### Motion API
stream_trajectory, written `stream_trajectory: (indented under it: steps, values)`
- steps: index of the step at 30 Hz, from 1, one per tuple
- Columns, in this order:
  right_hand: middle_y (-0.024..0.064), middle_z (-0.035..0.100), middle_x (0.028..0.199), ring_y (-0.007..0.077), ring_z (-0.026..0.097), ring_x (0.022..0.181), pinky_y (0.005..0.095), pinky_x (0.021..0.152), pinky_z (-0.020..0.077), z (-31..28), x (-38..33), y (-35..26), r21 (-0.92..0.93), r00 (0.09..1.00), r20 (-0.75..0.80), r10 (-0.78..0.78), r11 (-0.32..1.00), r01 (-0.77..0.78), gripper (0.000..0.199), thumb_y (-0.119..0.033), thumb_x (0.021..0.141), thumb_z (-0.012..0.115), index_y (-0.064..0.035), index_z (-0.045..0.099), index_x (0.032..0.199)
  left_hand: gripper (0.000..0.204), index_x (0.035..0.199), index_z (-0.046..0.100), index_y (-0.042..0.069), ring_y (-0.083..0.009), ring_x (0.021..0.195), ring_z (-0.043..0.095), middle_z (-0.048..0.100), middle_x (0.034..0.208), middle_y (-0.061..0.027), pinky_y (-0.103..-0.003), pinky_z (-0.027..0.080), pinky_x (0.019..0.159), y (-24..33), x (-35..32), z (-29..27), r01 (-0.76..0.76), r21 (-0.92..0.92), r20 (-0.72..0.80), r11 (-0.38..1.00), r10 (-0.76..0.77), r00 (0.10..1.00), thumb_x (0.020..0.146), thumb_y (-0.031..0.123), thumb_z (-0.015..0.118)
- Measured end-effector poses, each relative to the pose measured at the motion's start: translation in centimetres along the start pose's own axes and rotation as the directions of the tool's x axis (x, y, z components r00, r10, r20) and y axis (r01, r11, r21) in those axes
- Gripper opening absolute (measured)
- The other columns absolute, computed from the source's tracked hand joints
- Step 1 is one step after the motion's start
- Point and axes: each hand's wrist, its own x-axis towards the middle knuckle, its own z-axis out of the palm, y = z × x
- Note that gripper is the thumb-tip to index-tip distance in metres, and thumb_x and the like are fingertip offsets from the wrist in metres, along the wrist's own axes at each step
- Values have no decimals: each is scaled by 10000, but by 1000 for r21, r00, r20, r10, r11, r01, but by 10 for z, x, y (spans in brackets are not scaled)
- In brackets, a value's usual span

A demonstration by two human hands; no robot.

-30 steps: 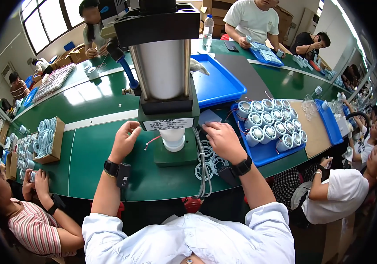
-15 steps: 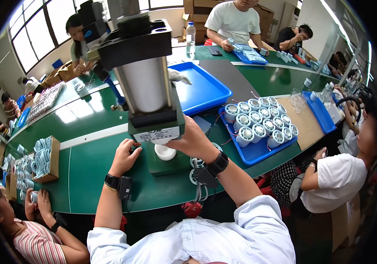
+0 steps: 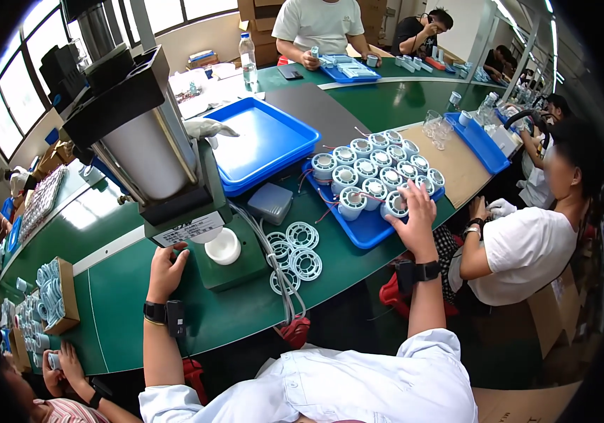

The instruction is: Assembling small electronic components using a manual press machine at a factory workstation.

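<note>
Along the green bench (image 3: 175, 328), far left: cardboard box (image 3: 69, 310) of pale rings (image 3: 50, 299); co-worker's hands (image 3: 66, 366) just nearer. Next, tall press (image 3: 150, 162), metal barrel, dark top. Left hand (image 3: 167, 273) close by its lower near side: fingers loosely bent, thumb apart, nothing seen in its grasp; contact with press unclear. White cup (image 3: 223, 247) on the press's green base (image 3: 235, 276). Then grey cables (image 3: 279, 271), grey box (image 3: 270, 203), loose rings (image 3: 306, 264) flat on bench, some overlapping. Blue tray (image 3: 267, 134) beyond. Further right, second blue tray (image 3: 365, 237) with rows of round white parts (image 3: 365, 169), red wires showing. Right hand (image 3: 415, 218) at its near edge, fingers spread about one part (image 3: 391, 206); touching or not, cannot tell. Far right, narrow blue tray (image 3: 482, 149).
</note>
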Motion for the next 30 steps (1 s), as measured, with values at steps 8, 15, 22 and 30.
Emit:
stream_trajectory:
  steps: [8, 15, 22, 30]
  values:
    - [131, 509, 1383, 341, 423, 1320, 457, 1094, 319, 6, 40, -90, 459, 975, -48, -217, 862, 214, 489, -332, 859, 690, -111, 584, 1282, 182, 1051, 658, -4, -94, 722, 549, 633, 884, -51, -249, 451, 636, 5, -7, -8, 146, -216, -34, 965, -157, 987, 894, 86, 639]
    - [129, 585, 1288, 333, 533, 1192, 439, 1027, 387, 68, 59, -139, 628, 790, 184, -585, 688, 364, 377, -225, 880, 662, -83, 610, 1226, 268, 1109, 657, -4, -165, 844, 629, 665, 923, -84, -307, 485, 756, -3, -5, -9, 59, -135, -12, 989, -61, 998, 879, 133, 660]
    - [147, 529, 1370, 342, 521, 1208, 438, 1035, 384, 75, 51, -142, 640, 830, 273, -487, 736, 221, 462, -228, 886, 649, -87, 555, 1315, 504, 1265, 570, 22, -373, 1122, 499, 614, 1116, -201, -429, 319, 1044, 9, -8, -1, -99, 350, 125, 932, 58, 990, 839, 273, 670]
    - [152, 502, 1405, 357, 498, 1241, 444, 1052, 373, 76, 50, -139, 656, 817, 301, -491, 729, 197, 478, -214, 885, 643, -84, 540, 1334, 543, 1322, 517, 35, -370, 1144, 487, 578, 1173, -204, -420, 341, 1034, 14, -9, -6, -99, 357, 201, 929, 27, 979, 854, 267, 664]
